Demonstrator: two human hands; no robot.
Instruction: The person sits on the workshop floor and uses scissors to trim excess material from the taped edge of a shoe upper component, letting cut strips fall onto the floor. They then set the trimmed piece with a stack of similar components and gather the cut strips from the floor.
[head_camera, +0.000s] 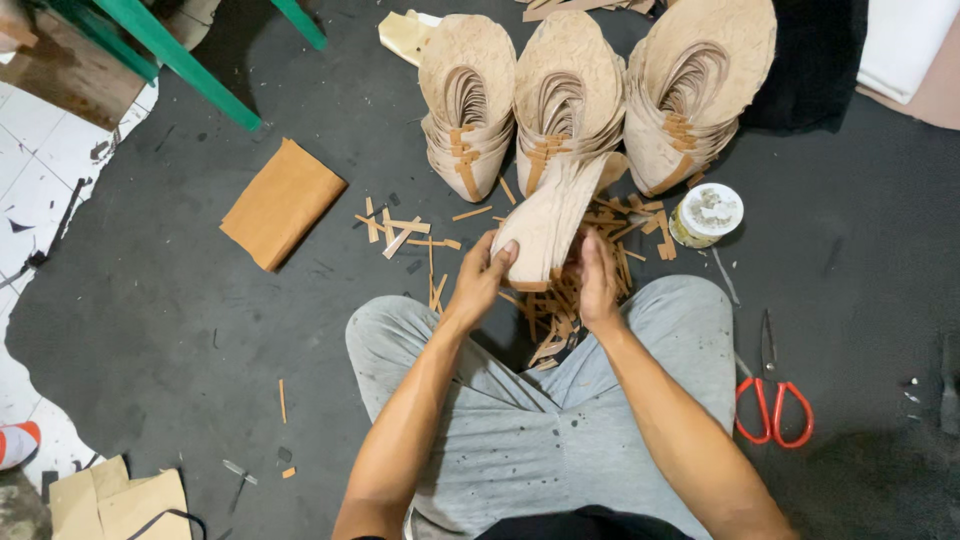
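Both hands grip a stack of pale tan, sole-shaped leather cutouts (550, 225) at centre: left hand (483, 280) closed around its seven-o'clock edge, right hand (598, 285) pressed flat at five o'clock; red-handled scissors (772, 395) lie on the floor at four o'clock.

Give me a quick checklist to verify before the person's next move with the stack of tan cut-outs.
1. Left hand grips the stack of tan cut-outs: ok.
2. Right hand touches the stack's near end: ok.
3. Stack's edges aligned: cannot tell.
4. Three nested piles beyond stand apart from the hands: ok.
5. Red-handled scissors lie clear of the hands on the dark mat: ok.
6. Lidded tin upright beside the scraps: ok.
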